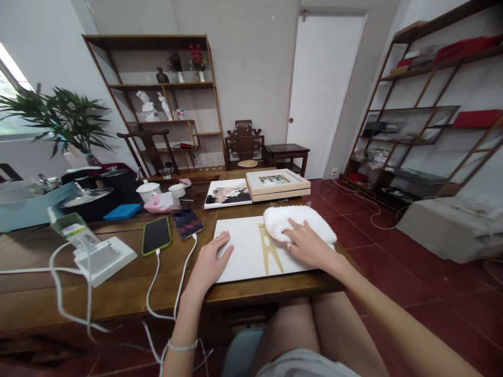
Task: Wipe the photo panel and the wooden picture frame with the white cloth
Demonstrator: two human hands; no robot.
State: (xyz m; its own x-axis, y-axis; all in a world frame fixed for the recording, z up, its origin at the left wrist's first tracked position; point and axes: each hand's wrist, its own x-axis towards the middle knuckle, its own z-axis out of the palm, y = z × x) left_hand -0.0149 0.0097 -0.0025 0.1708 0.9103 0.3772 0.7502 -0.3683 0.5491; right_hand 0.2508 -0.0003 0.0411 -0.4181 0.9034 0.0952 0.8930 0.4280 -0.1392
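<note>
A white flat board or album cover (241, 248) lies at the front edge of the wooden table, with a gold shape (267, 254) like a tall letter A on it. My left hand (214, 259) rests on the board's left side, fingers stretched out and holding nothing. On the right part of the board is a folded, fluffy white towel (314, 220). My right hand (308, 243) presses into the towel's near side and grips it, the index finger stretched over the cloth. The towel hides the board's upper right corner.
Behind the board are a photo print (230, 192) and a pale wooden frame box (279, 184). Left of my left hand lie a green-cased phone (156, 235) and a second phone (187, 222), both on white cables. A white box (108, 259) and a black pot (88, 201) stand further left.
</note>
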